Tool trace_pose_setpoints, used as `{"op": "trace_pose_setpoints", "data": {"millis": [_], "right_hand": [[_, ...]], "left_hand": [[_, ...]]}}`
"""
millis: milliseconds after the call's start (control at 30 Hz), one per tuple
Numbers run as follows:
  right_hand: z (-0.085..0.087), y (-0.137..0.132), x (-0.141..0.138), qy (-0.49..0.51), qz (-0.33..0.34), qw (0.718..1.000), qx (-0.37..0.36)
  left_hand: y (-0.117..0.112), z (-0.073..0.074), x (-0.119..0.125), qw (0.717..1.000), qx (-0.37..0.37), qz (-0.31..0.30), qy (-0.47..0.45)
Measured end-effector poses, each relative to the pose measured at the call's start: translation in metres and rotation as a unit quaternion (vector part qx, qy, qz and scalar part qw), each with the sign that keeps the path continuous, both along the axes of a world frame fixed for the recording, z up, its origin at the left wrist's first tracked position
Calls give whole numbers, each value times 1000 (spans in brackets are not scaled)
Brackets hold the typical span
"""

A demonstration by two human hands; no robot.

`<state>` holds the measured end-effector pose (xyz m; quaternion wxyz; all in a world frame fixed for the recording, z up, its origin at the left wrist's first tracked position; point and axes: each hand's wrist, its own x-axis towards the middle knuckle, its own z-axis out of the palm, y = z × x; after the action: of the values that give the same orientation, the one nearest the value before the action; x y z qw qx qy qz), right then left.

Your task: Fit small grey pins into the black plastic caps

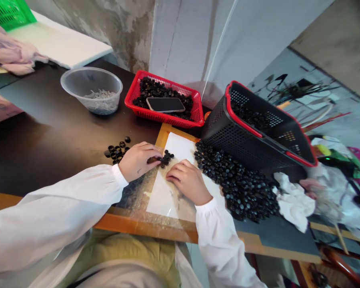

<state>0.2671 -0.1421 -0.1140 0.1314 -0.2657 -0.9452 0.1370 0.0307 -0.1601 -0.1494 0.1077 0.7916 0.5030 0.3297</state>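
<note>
My left hand [138, 162] rests on the board's left edge, its fingertips pinching a small brown piece [152, 160] beside a little cluster of black round caps [165, 159]. My right hand [187, 182] lies curled on a white sheet [171, 188] with nothing visible in its fingers. The sheet sits on a board with an orange wooden frame [165, 136]. A large heap of the same black caps [238, 186] spreads to the right of my right hand. A smaller scatter of caps [117, 150] lies left of my left hand.
A red plastic basket [163, 98] holds black caps, with a smartphone [165, 105] on top. A tilted black mesh basket with a red rim [258, 128] leans beside the heap. A clear bowl [91, 90] holds small grey pieces. Crumpled white cloth [294, 202] and another person's hand [310, 188] are at right.
</note>
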Motion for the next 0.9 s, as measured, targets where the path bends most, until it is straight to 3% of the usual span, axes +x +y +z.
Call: {"op": "trace_pose_setpoints", "data": {"millis": [233, 567, 667, 800, 833, 900], "right_hand": [[-5, 2, 2, 100, -57, 991, -62], [-4, 0, -1, 178, -90, 976, -87], [-2, -7, -8, 227, -139, 948, -175], [-1, -16, -15, 337, -198, 865, -313], [-2, -17, -16, 355, -205, 854, -320], [-2, -17, -16, 368, -208, 858, -292]], "left_hand": [[-2, 4, -8, 992, -32, 41, -115], [-9, 11, -1, 1000, 7, 7, 21], [-11, 10, 0, 998, -36, 2, -51], [-16, 11, 4, 965, -159, 0, -207], [-17, 12, 6, 955, -177, 0, -237], [-19, 15, 9, 941, -196, 3, -277]]}}
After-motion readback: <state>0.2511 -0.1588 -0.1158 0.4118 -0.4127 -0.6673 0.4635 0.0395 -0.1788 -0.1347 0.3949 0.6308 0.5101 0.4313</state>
